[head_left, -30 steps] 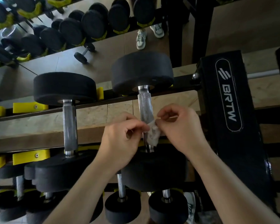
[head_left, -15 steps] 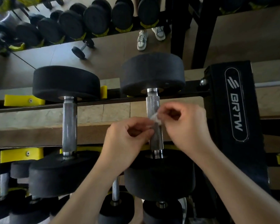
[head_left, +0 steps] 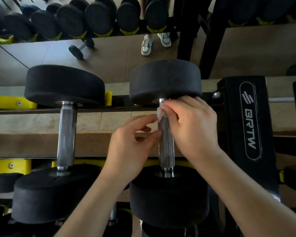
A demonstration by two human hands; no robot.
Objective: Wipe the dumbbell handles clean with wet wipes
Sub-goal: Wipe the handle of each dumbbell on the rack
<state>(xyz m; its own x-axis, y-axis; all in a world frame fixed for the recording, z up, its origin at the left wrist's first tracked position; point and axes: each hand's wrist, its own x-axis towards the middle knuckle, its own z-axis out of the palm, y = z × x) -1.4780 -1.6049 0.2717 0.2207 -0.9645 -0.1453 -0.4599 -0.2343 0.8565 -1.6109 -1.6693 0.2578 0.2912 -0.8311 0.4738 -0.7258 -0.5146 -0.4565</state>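
Two black dumbbells lie on the rack's top tier. The right dumbbell's knurled steel handle (head_left: 166,147) runs between its far head (head_left: 164,79) and near head (head_left: 169,195). A small white wet wipe (head_left: 159,115) sits against the far end of that handle. My right hand (head_left: 191,127) pinches the wipe from the right and reaches around the handle. My left hand (head_left: 135,144) hovers at the handle's left side, fingers curled, fingertips close to the wipe and the bar. The left dumbbell's handle (head_left: 66,134) is untouched.
A black BRTW rack upright (head_left: 249,120) stands just right of my right hand. Yellow cradles (head_left: 9,165) hold the dumbbells. More dumbbells fill the tier below. A mirror behind reflects a dumbbell row, a loose small dumbbell (head_left: 80,48) and a person's shoes (head_left: 155,42).
The wipe has travelled from the near end of the right handle up to its far end with my right hand. My left hand has let go of the wipe and stays lower.
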